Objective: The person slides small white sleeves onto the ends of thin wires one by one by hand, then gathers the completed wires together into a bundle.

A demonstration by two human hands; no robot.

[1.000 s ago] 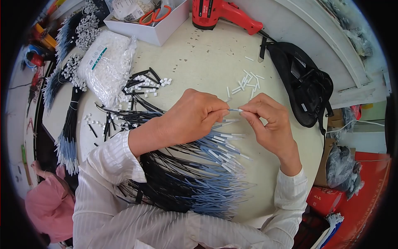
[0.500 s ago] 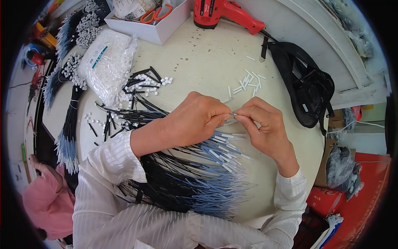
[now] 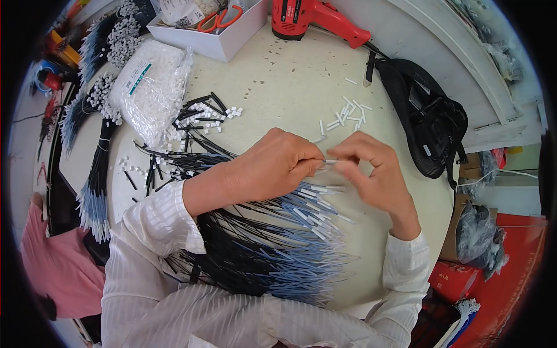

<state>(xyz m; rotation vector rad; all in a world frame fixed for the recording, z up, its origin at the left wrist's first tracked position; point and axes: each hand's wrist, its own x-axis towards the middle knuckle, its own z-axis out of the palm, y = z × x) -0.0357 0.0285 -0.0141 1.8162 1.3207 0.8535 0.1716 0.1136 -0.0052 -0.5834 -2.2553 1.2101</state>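
Observation:
My left hand (image 3: pixel 275 165) pinches a thin wire at its fingertips, over the middle of the table. A white sleeve (image 3: pixel 331 162) shows at the wire's end, between the two hands. Around that end my right hand (image 3: pixel 371 171) has its thumb and forefinger a little apart, slightly blurred. Under my left hand and forearm spreads a large bundle of black wires (image 3: pixel 238 249) with blue-grey ends (image 3: pixel 301 272); some ends carry white sleeves (image 3: pixel 310 214). Loose white tubes (image 3: pixel 348 113) lie just beyond my right hand.
On the table (image 3: pixel 278 75) are a bag of white parts (image 3: pixel 152 87), black and white pieces (image 3: pixel 203 113), a white box (image 3: pixel 229 43) with orange-handled scissors (image 3: pixel 219 20), a red heat gun (image 3: pixel 331 23) and a black bag (image 3: pixel 423 116). A person in pink (image 3: pixel 64 267) is at lower left.
My right hand's fingers closed at the wire's end, then parted, and a white sleeve now shows there. My left hand has barely moved. The person in pink has shifted.

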